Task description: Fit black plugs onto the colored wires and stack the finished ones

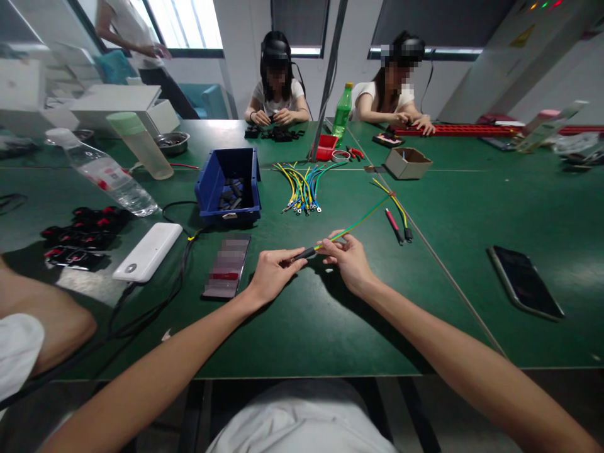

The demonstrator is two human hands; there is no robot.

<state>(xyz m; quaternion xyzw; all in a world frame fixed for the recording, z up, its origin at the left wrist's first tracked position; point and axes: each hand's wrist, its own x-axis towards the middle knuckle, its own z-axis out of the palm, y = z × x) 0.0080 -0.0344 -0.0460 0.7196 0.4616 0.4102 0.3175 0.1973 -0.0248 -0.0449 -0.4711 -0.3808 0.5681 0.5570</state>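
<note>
Between my hands is a green-and-yellow wire (361,220) with a black sleeve (306,253) at its near end. My left hand (275,272) pinches the sleeve's end, and my right hand (348,257) holds the wire just beyond the sleeve. The wire's far end reaches a few yellow and green wires (399,204) with black sleeves lying to the right. A red and black pen-like tool (393,225) lies beside them. Farther off rests a bundle of yellow, blue and green wires (304,187) with ring terminals.
Left of the bundle stands a blue bin (204,189) holding black sleeves. A phone (227,267), a white power bank (148,253) with cables and a bottle (108,173) are at left. Another phone (525,282) lies right. Two people sit across; an arm is at far left.
</note>
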